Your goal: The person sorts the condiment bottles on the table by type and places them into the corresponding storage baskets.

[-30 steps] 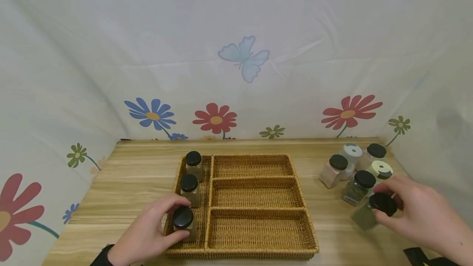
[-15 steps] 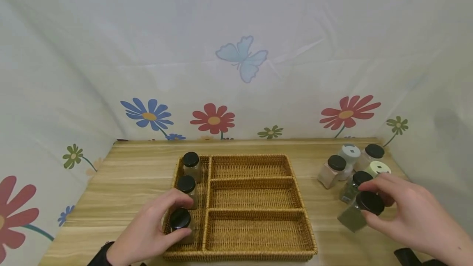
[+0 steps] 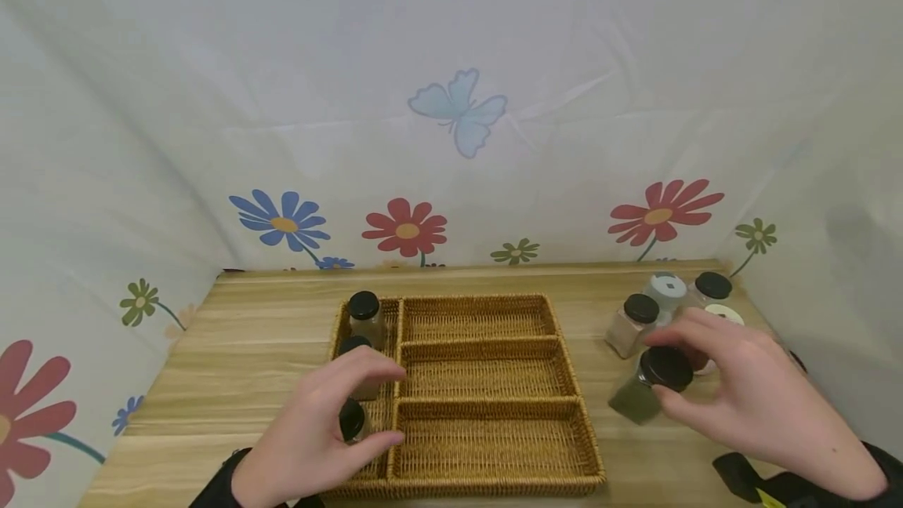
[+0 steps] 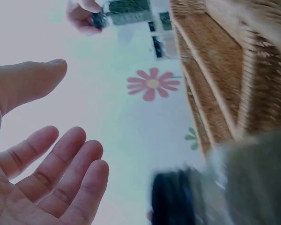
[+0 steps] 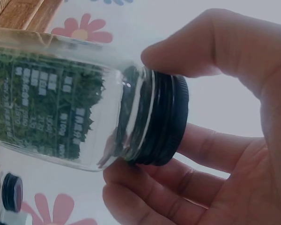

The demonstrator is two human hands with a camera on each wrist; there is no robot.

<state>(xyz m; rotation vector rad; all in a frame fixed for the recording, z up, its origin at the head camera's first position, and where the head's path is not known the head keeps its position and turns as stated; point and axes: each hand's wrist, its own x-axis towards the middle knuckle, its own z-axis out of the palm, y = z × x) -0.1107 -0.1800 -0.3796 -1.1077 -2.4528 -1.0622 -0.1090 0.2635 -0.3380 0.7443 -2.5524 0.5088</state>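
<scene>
Now the left hand (image 3: 306,431) is off the left jar (image 3: 352,419)!
Head view: left fingers wide, empty; right hand (image 3: 748,406) has brought the green jar (image 3: 635,400) nearer the tray (image 3: 494,486), though outside it. Left wrist: bare palm, seemingly free for work. Right wrist: fingers pinch that jar's black lid (image 5: 171,119).

Left hand (image 4: 42,180): at left, thumb above four spread, gently bent fingers, gripping nothing.
Near jar (image 4: 253,176): lower right, badly blurred, on its side in this view, black lid (image 4: 172,199) toward the fingers.
Basket (image 4: 260,77): upper right, brown wicker, divided into compartments.
Right hand (image 4: 80,16): at top, holding a green-filled jar (image 4: 129,11) by its dark lid.
Backdrop (image 4: 122,122): pale, with a pink flower (image 4: 153,84).
</scene>
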